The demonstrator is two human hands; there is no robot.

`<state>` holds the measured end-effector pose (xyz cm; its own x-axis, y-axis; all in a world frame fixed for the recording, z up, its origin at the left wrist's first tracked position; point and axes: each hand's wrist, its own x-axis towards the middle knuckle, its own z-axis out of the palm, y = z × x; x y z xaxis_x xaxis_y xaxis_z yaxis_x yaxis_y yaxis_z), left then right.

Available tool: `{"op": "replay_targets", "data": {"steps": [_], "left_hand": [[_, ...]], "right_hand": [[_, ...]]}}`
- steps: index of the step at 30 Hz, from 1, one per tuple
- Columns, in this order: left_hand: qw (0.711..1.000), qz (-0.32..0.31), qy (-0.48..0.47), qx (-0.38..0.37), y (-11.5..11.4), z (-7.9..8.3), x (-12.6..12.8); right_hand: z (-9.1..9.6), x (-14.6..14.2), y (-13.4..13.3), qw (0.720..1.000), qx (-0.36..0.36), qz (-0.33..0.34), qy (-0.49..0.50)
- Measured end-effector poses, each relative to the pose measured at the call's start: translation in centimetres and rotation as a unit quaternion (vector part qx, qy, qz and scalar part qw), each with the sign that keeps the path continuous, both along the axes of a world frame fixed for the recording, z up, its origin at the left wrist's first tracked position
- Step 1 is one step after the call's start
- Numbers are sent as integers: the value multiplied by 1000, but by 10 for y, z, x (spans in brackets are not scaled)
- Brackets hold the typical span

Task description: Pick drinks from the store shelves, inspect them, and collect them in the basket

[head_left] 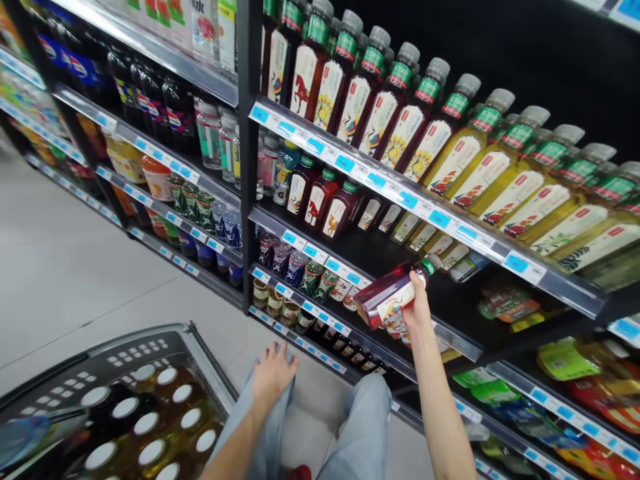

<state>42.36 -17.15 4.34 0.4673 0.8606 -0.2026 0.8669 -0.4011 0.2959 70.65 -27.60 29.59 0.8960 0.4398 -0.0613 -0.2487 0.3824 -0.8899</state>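
My right hand (416, 305) is closed around a square-sided bottle (373, 300) of dark red drink with a white label and a green cap band. The bottle lies tilted in front of the shelf, its cap towards the upper right. My left hand (274, 375) rests on my left knee, fingers spread, with nothing in it. Behind the held bottle, a few smaller red-drink bottles (314, 203) stand on the middle shelf. Above them, a row of larger dark and yellow bottles (380, 127) fills the upper shelf.
At the lower left stands a dark grey basket (175, 340) with several white-capped bottles (151, 452) in it. Shelf edges with blue price tags (345, 163) run across the view. Small jars and cans (295, 267) sit on lower shelves. Large cola bottles (177, 120) stand further left. Pale floor tiles (100, 267) lie beside the shelving.
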Motion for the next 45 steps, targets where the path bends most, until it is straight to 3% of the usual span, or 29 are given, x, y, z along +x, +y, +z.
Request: {"op": "replay_targets", "data": {"steps": [7,12,16,18,21,24,28,33,39,45], "left_hand": [[999,-38,-29,15,-33,-1,6],[979,-163,-116,41,-57,6,9],[933,-255,-229,-110,-78,8,2],[899,-253,-280,-224,-91,4,-8],[848,-184,-326,-375,-116,-9,-27],[819,-141,-325,-452,-144,-25,-43],[815,-153,-340,-444,-171,-46,-51],[820,-101,-379,-416,-177,-66,-56],[845,-102,-358,-383,-179,-71,-55],[820,-49,-392,-414,-191,-75,-42]], "right_hand": [[-110,-73,-103,996,-45,-75,4],[-175,-109,-146,993,-77,-74,52],[-210,-125,-160,990,-84,-94,70],[-224,-132,-163,987,-84,-104,85],[-239,-142,-167,984,-87,-104,114],[-245,-153,-172,986,-106,-91,89],[-249,-166,-174,986,-143,-70,58],[-259,-177,-165,985,-147,-41,79],[-275,-171,-149,982,-107,-35,148],[-281,-161,-137,967,-39,-34,249]]}}
